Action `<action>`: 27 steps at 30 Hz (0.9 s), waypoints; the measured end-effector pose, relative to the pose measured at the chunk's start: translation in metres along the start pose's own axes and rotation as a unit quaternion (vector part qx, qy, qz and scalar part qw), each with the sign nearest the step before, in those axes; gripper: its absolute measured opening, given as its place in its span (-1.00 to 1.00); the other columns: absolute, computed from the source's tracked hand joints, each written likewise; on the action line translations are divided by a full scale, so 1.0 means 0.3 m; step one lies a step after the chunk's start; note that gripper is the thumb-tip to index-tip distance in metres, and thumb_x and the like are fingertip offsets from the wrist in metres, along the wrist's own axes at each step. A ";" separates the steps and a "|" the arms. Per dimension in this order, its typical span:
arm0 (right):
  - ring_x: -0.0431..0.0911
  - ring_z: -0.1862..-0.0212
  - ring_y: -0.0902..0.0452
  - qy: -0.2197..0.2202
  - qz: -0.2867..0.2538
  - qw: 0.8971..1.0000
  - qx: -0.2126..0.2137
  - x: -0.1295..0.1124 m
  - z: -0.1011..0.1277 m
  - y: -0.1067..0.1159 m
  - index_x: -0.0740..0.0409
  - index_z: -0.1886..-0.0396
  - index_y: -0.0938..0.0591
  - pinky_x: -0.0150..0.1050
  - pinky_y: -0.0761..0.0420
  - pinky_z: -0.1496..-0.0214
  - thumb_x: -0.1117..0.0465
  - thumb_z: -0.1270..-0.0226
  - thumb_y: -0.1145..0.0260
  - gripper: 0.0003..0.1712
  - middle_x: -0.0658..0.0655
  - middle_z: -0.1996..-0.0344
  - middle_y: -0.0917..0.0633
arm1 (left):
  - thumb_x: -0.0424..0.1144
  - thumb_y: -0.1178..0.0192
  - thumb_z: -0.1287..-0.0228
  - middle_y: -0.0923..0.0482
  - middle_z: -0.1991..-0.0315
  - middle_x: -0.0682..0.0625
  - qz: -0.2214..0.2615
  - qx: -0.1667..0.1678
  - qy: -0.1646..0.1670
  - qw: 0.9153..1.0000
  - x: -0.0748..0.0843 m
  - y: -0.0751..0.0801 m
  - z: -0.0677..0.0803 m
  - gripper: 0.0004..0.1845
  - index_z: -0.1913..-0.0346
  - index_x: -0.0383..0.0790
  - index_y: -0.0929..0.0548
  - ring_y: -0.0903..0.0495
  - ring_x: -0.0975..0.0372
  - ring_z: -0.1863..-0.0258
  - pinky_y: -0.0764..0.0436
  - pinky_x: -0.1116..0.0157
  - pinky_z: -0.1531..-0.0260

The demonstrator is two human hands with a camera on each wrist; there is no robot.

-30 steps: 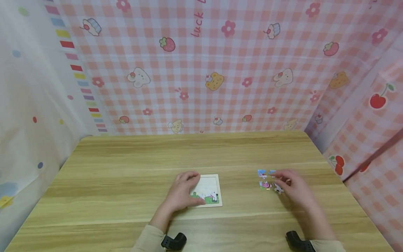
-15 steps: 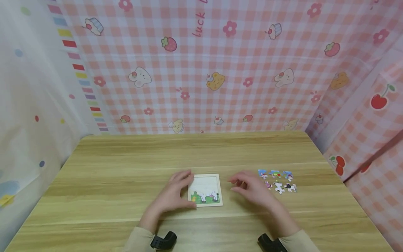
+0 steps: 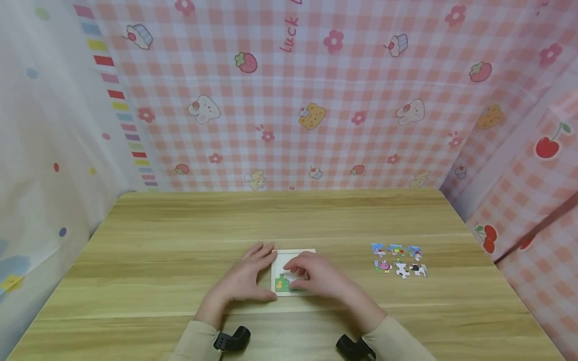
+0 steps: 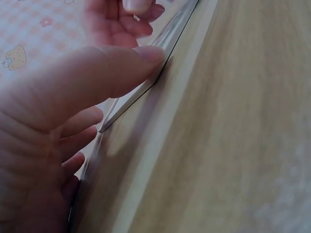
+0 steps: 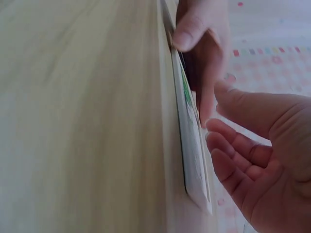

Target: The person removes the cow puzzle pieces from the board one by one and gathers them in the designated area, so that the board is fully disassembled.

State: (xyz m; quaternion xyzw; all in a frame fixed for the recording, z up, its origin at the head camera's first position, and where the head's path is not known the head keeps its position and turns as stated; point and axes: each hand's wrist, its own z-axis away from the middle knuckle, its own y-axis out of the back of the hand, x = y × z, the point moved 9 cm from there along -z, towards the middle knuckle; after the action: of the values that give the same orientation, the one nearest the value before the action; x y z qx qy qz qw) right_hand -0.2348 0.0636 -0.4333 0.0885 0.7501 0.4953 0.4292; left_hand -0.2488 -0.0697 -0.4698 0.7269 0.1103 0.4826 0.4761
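Puzzle board (image 3: pixel 282 256), near centre of the worktop (image 3: pixel 180 235): steadied at its left edge by the relaxed, flat left hand (image 3: pixel 246 276). Its surface is touched by the loosely curled fingers of the right hand (image 3: pixel 316 276); whether a piece is pinched cannot be told. Six loose puzzle pieces (image 3: pixel 399 259) are laid out well apart to the right.

Bare table (image 3: pixel 189 235) left of puzzle tray (image 3: pixel 279 256)

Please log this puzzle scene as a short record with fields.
left hand: rests at the left edge of the puzzle board, fingers straight
right hand: on the board, over its picture; whether it holds a piece is hidden
loose pieces: six, in two rows, right of the board, untouched
surface: wooden table
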 end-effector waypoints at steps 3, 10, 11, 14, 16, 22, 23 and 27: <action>-0.19 0.22 -0.56 -0.002 0.018 1.000 -0.007 -0.013 -0.021 -0.024 0.17 0.02 -0.69 -0.33 -0.58 0.13 0.24 -0.16 -0.51 -0.63 0.03 0.25 -0.65 | 0.06 -0.50 0.09 -0.10 -0.53 -0.14 -0.006 -0.003 -0.005 1.000 0.003 0.000 0.000 0.04 -0.45 -0.35 -0.33 0.08 -0.09 -0.53 -0.13 -0.15 -0.40; -0.23 0.31 -0.44 -0.040 0.042 0.998 -0.021 -0.017 -0.045 -0.060 0.15 0.07 -0.71 -0.34 -0.50 0.21 0.26 -0.12 -0.52 -0.66 -0.03 0.35 -0.58 | 0.06 -0.49 0.07 -0.12 -0.53 -0.14 -0.011 0.000 -0.012 1.000 0.005 0.002 0.002 0.02 -0.44 -0.35 -0.33 0.05 -0.09 -0.53 -0.14 -0.13 -0.40; -0.22 0.31 -0.43 -0.042 0.045 0.998 -0.021 -0.018 -0.046 -0.064 0.14 0.08 -0.71 -0.34 -0.49 0.22 0.26 -0.10 -0.53 -0.66 -0.03 0.36 -0.57 | 0.06 -0.49 0.07 -0.13 -0.52 -0.14 -0.011 0.000 -0.012 1.000 0.005 0.002 0.002 0.01 -0.44 -0.35 -0.34 0.05 -0.09 -0.53 -0.14 -0.13 -0.40; -0.20 0.31 -0.44 -0.047 0.049 0.998 -0.019 -0.021 -0.048 -0.071 0.14 0.10 -0.70 -0.31 -0.48 0.23 0.27 -0.06 -0.55 -0.64 -0.03 0.38 -0.57 | 0.06 -0.49 0.06 -0.13 -0.52 -0.13 -0.009 0.000 -0.012 1.000 0.005 0.001 0.002 0.01 -0.44 -0.35 -0.34 0.05 -0.09 -0.53 -0.14 -0.13 -0.40; -0.19 0.30 -0.45 -0.053 0.053 0.997 -0.018 -0.020 -0.048 -0.074 0.12 0.10 -0.70 -0.32 -0.49 0.22 0.26 -0.06 -0.55 -0.63 -0.03 0.39 -0.58 | 0.06 -0.49 0.06 -0.13 -0.52 -0.13 -0.009 0.000 -0.011 1.000 0.004 0.001 0.002 0.01 -0.44 -0.35 -0.34 0.06 -0.08 -0.53 -0.13 -0.12 -0.41; -0.20 0.30 -0.45 -0.058 0.062 0.996 -0.021 -0.018 -0.049 -0.082 0.10 0.08 -0.69 -0.32 -0.49 0.22 0.26 -0.06 -0.56 -0.62 -0.04 0.39 -0.58 | 0.06 -0.50 0.07 -0.14 -0.52 -0.12 -0.011 0.003 -0.010 1.000 0.000 0.000 0.003 0.02 -0.44 -0.35 -0.34 0.05 -0.08 -0.53 -0.13 -0.11 -0.41; -0.20 0.30 -0.45 -0.060 0.062 0.996 -0.021 -0.017 -0.049 -0.082 0.10 0.08 -0.69 -0.32 -0.49 0.22 0.26 -0.06 -0.56 -0.62 -0.04 0.39 -0.58 | 0.06 -0.50 0.07 -0.14 -0.52 -0.12 -0.012 0.003 -0.011 1.000 0.001 0.001 0.003 0.02 -0.44 -0.35 -0.34 0.04 -0.08 -0.53 -0.14 -0.11 -0.41; -0.20 0.31 -0.45 -0.068 0.059 0.996 -0.017 -0.011 -0.050 -0.081 0.09 0.09 -0.68 -0.31 -0.49 0.23 0.27 -0.06 -0.56 -0.63 -0.05 0.40 -0.58 | 0.06 -0.50 0.07 -0.15 -0.52 -0.11 -0.015 0.003 -0.012 1.000 0.003 0.000 0.002 0.01 -0.43 -0.34 -0.35 0.04 -0.08 -0.53 -0.15 -0.11 -0.40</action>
State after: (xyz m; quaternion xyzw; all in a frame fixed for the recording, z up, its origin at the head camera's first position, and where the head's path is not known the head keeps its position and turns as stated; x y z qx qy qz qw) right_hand -0.2366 0.0397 -0.4491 0.1588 0.7042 0.5249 0.4509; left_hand -0.2480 -0.0696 -0.4694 0.7325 0.1166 0.4663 0.4821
